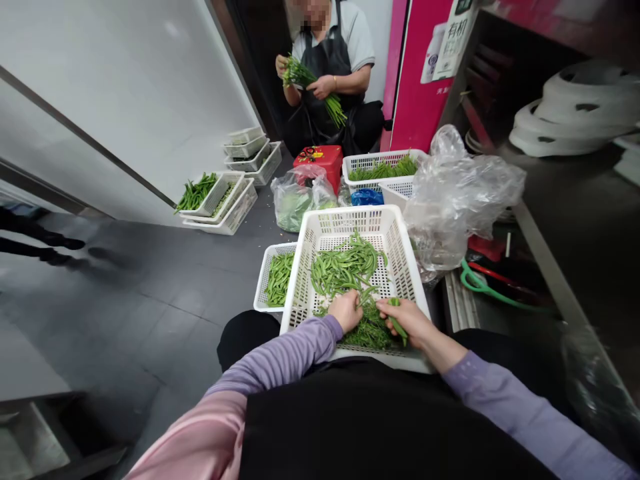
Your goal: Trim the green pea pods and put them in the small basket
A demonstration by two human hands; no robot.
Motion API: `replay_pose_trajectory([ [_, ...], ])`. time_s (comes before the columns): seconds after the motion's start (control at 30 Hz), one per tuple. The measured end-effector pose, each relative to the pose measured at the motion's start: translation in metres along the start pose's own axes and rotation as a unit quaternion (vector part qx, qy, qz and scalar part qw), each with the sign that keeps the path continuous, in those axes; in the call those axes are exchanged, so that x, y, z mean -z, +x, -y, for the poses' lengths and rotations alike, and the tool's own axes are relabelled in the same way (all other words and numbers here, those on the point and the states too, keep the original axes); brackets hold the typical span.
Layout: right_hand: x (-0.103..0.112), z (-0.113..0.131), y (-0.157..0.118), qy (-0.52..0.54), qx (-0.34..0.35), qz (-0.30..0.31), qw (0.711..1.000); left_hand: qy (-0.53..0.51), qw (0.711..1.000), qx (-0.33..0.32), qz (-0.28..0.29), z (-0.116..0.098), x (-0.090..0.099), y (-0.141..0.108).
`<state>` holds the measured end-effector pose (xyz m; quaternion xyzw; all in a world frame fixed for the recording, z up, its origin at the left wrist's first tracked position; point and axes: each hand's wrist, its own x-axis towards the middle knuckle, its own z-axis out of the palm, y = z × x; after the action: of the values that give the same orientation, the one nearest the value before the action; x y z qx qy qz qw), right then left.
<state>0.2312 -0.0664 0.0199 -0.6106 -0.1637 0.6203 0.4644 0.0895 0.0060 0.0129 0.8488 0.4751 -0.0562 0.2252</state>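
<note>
A large white plastic basket point(409, 257) rests in front of my lap. Green pea pods point(345, 263) lie heaped toward its far end, and a pile of trimmed stringy green bits point(369, 330) sits at its near end. My left hand point(346, 311) is closed over the middle of the basket, fingers curled down; what they pinch, if anything, is hidden. To its right, my right hand point(410, 321) grips a few pea pods point(397, 325) above the trimmings. A smaller white basket point(260, 287) of pods stands to the left, partly behind the large one.
Across from me a person point(333, 73) holds a bunch of green stalks point(320, 90). Between us are a red stool point(330, 160) with scissors, a plastic bag of greens point(295, 207) and another basket point(355, 162). Stacked baskets point(235, 220) line the left wall; clear plastic bags point(450, 193) bulge at right.
</note>
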Motion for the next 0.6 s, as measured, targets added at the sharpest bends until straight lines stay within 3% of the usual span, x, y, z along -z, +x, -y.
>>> replay_pose_trajectory([
  [0.17, -0.032, -0.004, -0.018, 0.003, 0.089, 0.028, 0.996, -0.069, 0.989, -0.086, -0.100, -0.010, 0.020, -0.043],
  [0.3, -0.026, 0.007, -0.034, 0.058, 0.073, 0.057, 0.994, -0.157, 0.972, -0.133, -0.115, 0.000, 0.034, -0.064],
  [0.43, -0.019, 0.014, -0.042, 0.085, 0.048, 0.100, 0.990, -0.149, 0.962, -0.197, -0.114, 0.005, 0.046, -0.079],
  [0.6, -0.030, 0.009, -0.050, 0.089, 0.086, 0.064, 0.990, -0.103, 0.949, -0.253, -0.157, -0.003, 0.053, -0.094],
])
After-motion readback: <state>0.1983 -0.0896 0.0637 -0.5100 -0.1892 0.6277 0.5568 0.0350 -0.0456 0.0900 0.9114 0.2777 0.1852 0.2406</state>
